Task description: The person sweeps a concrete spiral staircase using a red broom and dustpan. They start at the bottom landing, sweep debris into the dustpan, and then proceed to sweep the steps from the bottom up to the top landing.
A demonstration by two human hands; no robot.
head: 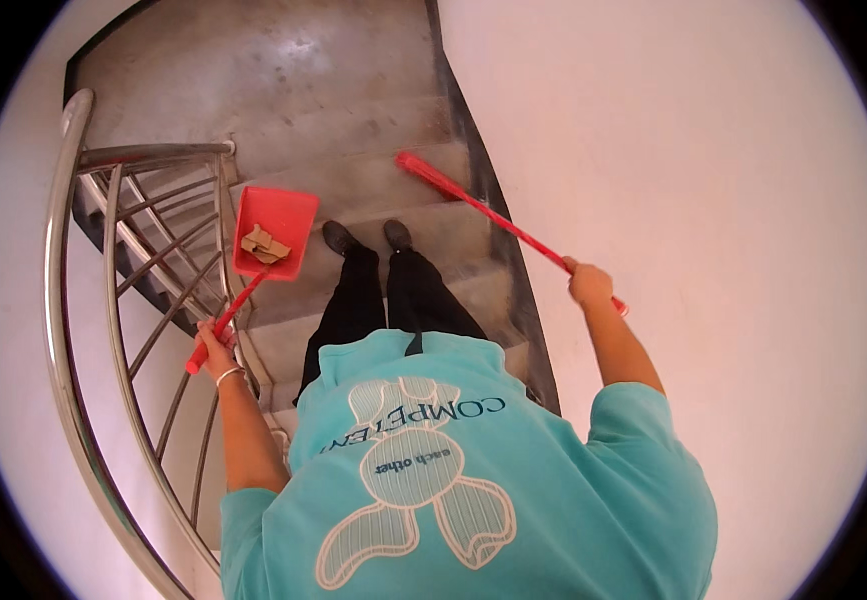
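My left hand (215, 347) grips the handle of a red dustpan (294, 206), which is held out over the left side of the stairs. Crumpled pieces of brown paper or cardboard (266, 244) lie in the pan near its handle end. On the right, my right hand (591, 284) is closed around the upper shaft of a red broom (512, 227). The broom slants away to the upper left, and its head (424, 170) is over a step beyond my feet. Whether the bristles touch the step I cannot tell.
I stand on a grey concrete staircase (444, 232) leading down to a landing (268, 67). A metal railing with a curved handrail (58, 247) runs along the left. A pale wall (688, 187) with a dark skirting band (504, 202) bounds the right side.
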